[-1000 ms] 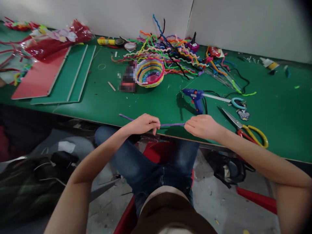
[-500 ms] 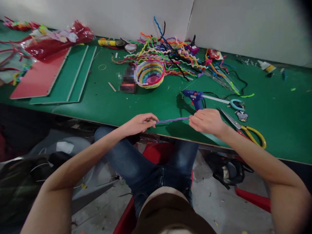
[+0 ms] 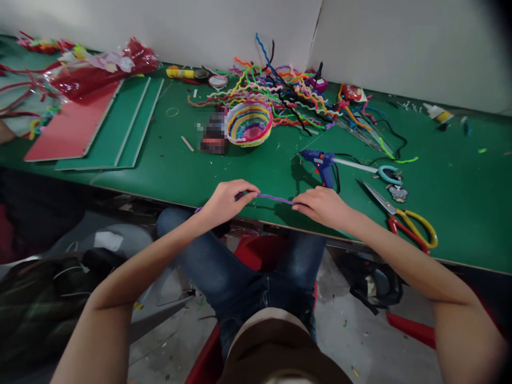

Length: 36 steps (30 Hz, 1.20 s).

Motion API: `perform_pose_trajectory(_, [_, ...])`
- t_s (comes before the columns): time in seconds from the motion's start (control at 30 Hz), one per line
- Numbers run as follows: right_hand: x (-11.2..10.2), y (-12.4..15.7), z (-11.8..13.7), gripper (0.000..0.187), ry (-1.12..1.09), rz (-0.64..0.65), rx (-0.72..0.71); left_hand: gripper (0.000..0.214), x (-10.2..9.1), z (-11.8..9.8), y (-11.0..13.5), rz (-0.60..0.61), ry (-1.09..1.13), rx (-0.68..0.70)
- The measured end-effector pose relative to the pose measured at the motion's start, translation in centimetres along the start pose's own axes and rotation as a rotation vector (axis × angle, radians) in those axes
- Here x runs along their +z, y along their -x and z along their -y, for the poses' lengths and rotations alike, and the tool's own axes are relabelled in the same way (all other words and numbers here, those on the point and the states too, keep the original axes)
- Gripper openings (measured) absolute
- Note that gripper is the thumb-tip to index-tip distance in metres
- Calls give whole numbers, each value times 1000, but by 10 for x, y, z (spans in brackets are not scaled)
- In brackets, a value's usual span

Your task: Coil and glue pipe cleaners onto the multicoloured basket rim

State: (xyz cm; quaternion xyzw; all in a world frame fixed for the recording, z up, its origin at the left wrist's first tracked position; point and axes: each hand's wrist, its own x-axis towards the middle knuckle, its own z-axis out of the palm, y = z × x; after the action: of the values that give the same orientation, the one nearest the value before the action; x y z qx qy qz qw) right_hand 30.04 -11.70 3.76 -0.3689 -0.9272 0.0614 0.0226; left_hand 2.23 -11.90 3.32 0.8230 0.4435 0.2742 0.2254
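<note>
A purple pipe cleaner (image 3: 274, 198) stretches between my two hands just above the near edge of the green table (image 3: 168, 170). My left hand (image 3: 226, 200) is closed round its left part, fingers curled over it, and a short purple end shows behind the wrist. My right hand (image 3: 320, 206) pinches the right end, fingers together. Both hands hover over the table edge, above my lap in blue jeans.
A blue glue gun (image 3: 320, 161) stands just behind my right hand. Yellow-and-red scissors (image 3: 404, 218) lie to the right. A striped woven bowl (image 3: 248, 122) and a heap of coloured pipe cleaners (image 3: 280, 90) sit at the back. Red and green boards (image 3: 96, 125) lie left.
My left hand has closed over the pipe cleaner and slid along it. My right hand came down and left, so the visible stretch between the hands is shorter.
</note>
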Motion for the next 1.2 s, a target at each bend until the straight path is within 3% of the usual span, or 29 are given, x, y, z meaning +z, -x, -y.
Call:
perform_pose_trajectory(0.17, [1, 3, -1, 35, 145, -162, -68, 28, 1, 9, 7, 98, -131, 117])
perform_pose_trajectory(0.3, [-7, 7, -5, 30, 144, -240, -250, 28, 3, 9, 6, 150, -228, 45])
perform_pose_trajectory(0.37, [-14, 9, -6, 29, 124, -222, -323, 25, 5, 7, 5, 254, -22, -46])
perform_pose_trajectory(0.47, [-23, 11, -10, 28, 65, -175, -380, 22, 14, 3, 10, 520, 417, -185])
perform_pose_trajectory(0.53, [-26, 11, -15, 27, 25, -172, -370, 24, 20, 1, 16, 609, 599, -301])
perform_pose_trajectory(0.63, [-26, 12, -23, 26, 27, -241, -249, 31, 17, 1, 24, 506, 700, -464])
perform_pose_trajectory(0.83, [-17, 27, -34, 26, 147, -275, -171, 22, -20, 24, 23, 287, 323, -294])
perform_pose_trajectory(1.03, [-3, 47, -42, 22, 323, -318, -203, 26, -23, 50, 23, 298, 453, -447])
perform_pose_trajectory(1.2, [6, 51, -52, 24, 323, -297, -194, 28, -20, 61, 19, 289, 490, -502])
